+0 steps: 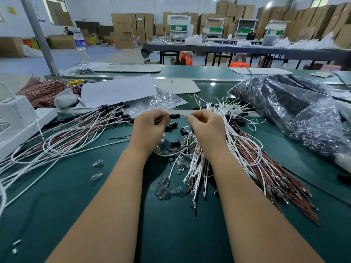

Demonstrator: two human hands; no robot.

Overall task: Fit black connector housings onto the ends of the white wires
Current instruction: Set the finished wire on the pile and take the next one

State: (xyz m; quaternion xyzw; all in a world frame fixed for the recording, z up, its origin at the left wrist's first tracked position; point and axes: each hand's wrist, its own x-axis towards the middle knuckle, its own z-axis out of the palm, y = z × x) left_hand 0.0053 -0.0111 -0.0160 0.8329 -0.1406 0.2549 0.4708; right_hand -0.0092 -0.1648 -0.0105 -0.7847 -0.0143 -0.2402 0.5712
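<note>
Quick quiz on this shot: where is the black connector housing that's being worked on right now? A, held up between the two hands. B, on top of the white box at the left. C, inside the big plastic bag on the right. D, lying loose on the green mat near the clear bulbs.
A: the black connector housing sits raised between the left hand and the right hand, with a wire running from it into each grip.

Two bare forearms reach in from the bottom edge, with no sleeves, cuffs or gloves anywhere along them. The left hand (147,128) and the right hand (206,128) are uncovered too. No ring, watch or wristband shows on either, though the fingertips are too small to judge the nails.
</note>
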